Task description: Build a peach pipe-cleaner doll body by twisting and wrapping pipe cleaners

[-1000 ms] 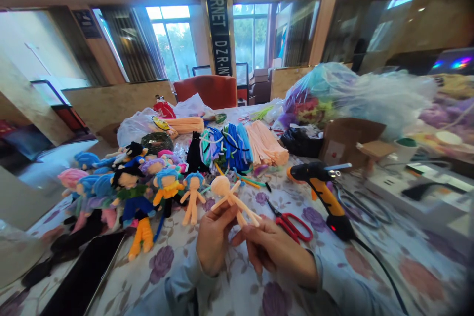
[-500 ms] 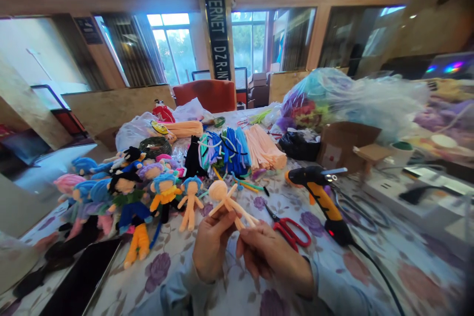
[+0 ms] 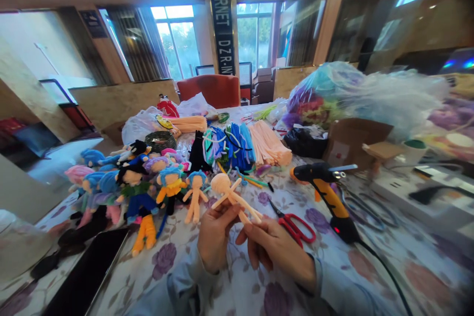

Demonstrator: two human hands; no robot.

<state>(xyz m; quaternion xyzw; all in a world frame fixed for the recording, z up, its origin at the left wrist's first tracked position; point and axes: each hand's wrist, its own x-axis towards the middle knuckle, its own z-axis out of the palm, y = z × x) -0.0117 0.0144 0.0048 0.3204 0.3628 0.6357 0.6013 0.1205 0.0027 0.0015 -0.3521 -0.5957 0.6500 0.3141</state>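
Note:
A bare peach pipe-cleaner doll (image 3: pixel 221 184), with a round head and thin stick limbs, is held up over the table. My left hand (image 3: pixel 217 234) is closed, its thumb and fingers pinching the doll's body. My right hand (image 3: pixel 276 244) is closed too, thumb and index finger gripping the ends of the doll's legs. Left of it, a similar peach doll with blue hair (image 3: pixel 195 195) lies beside several finished dolls (image 3: pixel 133 190). Red-handled scissors (image 3: pixel 298 228) rest just beyond my right hand.
A yellow and black glue gun (image 3: pixel 326 195) with a red light and trailing cable stands at right. Behind are bundles of blue pipe cleaners (image 3: pixel 237 145) and peach pipe cleaners (image 3: pixel 268 143). A cardboard box (image 3: pixel 355 140) and plastic bags (image 3: pixel 400 94) stand back right; a black tray-like object (image 3: pixel 87 274) lies front left.
The view has shifted slightly, so the table things sit a little further right and mostly higher. Both hands keep their hold on the doll, with little visible movement.

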